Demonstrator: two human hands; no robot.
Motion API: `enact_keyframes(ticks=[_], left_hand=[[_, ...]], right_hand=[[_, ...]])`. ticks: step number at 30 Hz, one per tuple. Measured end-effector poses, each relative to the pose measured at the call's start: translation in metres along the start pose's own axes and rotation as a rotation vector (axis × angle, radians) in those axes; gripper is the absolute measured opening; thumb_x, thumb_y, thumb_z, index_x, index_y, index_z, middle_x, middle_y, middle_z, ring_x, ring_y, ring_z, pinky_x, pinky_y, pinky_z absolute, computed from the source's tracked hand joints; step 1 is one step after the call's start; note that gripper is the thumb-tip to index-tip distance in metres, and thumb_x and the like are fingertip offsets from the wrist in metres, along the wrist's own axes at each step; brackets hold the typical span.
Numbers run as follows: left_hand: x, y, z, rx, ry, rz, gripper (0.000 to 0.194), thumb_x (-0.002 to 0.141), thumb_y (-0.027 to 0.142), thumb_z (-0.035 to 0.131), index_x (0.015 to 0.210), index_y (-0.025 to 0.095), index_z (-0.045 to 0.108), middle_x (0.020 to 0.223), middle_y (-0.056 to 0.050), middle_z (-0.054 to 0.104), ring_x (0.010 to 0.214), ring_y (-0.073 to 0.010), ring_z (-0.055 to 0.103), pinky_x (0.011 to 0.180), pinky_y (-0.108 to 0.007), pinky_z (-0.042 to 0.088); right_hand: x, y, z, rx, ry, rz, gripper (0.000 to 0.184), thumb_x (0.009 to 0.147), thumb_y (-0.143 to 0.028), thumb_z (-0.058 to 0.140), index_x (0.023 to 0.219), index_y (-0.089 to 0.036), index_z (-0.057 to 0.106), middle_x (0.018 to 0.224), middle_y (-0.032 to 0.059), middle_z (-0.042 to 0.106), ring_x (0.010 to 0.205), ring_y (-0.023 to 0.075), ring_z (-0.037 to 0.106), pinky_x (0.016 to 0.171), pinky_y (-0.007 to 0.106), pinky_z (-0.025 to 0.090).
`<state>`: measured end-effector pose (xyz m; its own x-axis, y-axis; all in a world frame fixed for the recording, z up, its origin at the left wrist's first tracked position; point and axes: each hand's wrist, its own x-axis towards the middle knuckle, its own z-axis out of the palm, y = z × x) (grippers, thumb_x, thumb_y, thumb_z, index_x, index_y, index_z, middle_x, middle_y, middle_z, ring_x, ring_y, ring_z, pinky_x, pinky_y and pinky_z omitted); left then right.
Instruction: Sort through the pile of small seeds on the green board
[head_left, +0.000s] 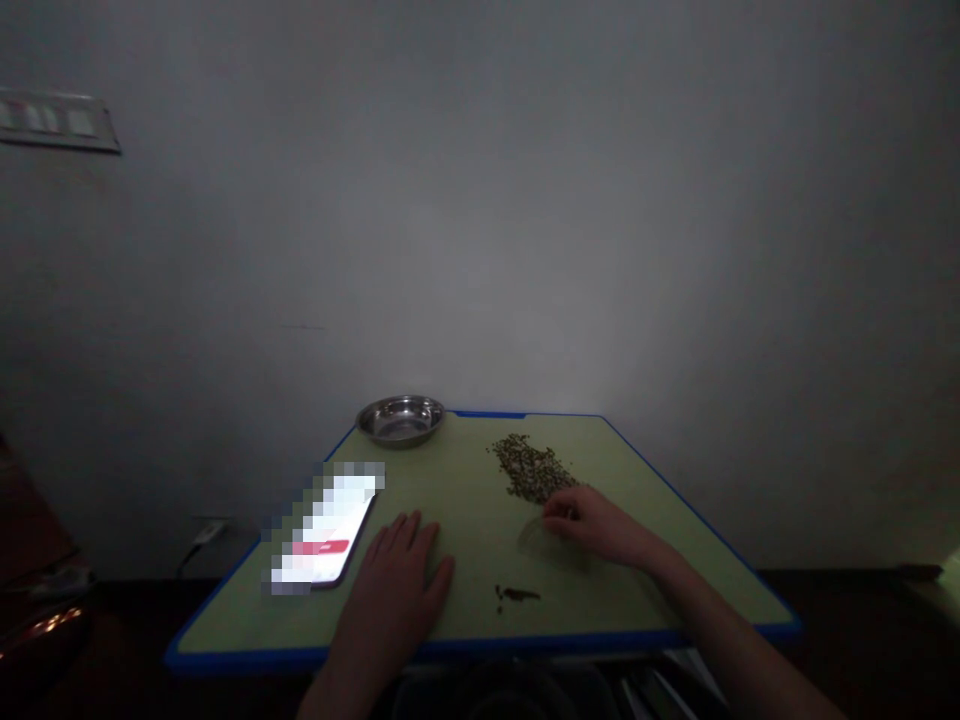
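Table top [457, 480] pale yellow-green, plain; rim [255, 660] bright blue all round. Pile [532, 468] speckled, dark brown mixed with pale beige. Bits [520, 595] near front rim dark brown, nearly black. Bowl [401, 440] silver, with bright and dark grey reflections. Phone screen [330, 525] glowing white, pinkish-red band low down, partly masked by pixel squares. Wall [480, 220] plain grey, darker towards sides. Switch panel [56, 120] greyish, with whiter switches. Plug [211, 532] whitish

Glossy, smooth metal is seen in the bowl [401, 440]; a smooth surface is shown by the worktop [465, 540], and a matt finish by the wall [480, 220].
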<state>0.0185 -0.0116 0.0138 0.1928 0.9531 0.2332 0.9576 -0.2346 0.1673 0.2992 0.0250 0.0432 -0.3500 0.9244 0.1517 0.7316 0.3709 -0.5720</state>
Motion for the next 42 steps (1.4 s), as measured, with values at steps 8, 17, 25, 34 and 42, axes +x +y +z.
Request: enact_keyframes(ticks=[8,17,25,34,42], left_hand=[[0.001,-0.001,0.0,0.002,0.015,0.0,0.046,0.087,0.038,0.043,0.126,0.017,0.057,0.142,-0.015,0.049,0.133,-0.03,0.043,0.109,-0.05,0.035],[-0.003,0.004,-0.006,-0.004,-0.023,-0.011,0.047,0.088,0.037,0.043,0.128,0.015,0.055,0.143,-0.016,0.047,0.135,-0.0297,0.039,0.111,-0.049,0.031],[-0.001,0.002,-0.003,-0.013,0.017,0.003,0.045,0.087,0.037,0.045,0.126,0.016,0.056,0.141,-0.016,0.049,0.133,-0.0301,0.042,0.11,-0.05,0.033],[-0.002,0.002,-0.002,-0.001,0.016,0.006,0.045,0.088,0.036,0.044,0.126,0.016,0.056,0.141,-0.016,0.049,0.133,-0.0304,0.042,0.109,-0.05,0.034],[-0.002,0.0,0.002,-0.01,0.034,0.021,0.045,0.088,0.037,0.044,0.125,0.015,0.056,0.14,-0.016,0.05,0.133,-0.0299,0.042,0.11,-0.049,0.033]], right_hand=[[0.035,-0.004,0.009,-0.181,0.07,0.052,0.017,0.082,-0.026,0.058,0.084,-0.017,0.073,0.08,0.0053,0.071,0.072,0.0168,0.06,0.062,0.024,0.037],[0.014,-0.003,-0.013,-0.043,0.13,0.001,0.02,0.084,-0.027,0.054,0.077,-0.016,0.069,0.069,0.0018,0.065,0.064,0.014,0.054,0.058,0.023,0.035],[0.008,-0.005,0.013,-0.009,-0.06,-0.029,0.016,0.08,-0.024,0.058,0.078,-0.014,0.071,0.072,0.0033,0.067,0.065,0.0139,0.056,0.058,0.022,0.038],[0.013,-0.035,0.035,0.041,-0.181,-0.095,0.017,0.078,-0.028,0.063,0.084,-0.016,0.075,0.072,0.0017,0.07,0.061,0.0117,0.055,0.057,0.021,0.038],[0.0,-0.038,0.032,0.088,-0.295,-0.118,0.019,0.078,-0.03,0.064,0.084,-0.015,0.075,0.065,-0.0006,0.065,0.056,0.0093,0.048,0.051,0.02,0.034]])
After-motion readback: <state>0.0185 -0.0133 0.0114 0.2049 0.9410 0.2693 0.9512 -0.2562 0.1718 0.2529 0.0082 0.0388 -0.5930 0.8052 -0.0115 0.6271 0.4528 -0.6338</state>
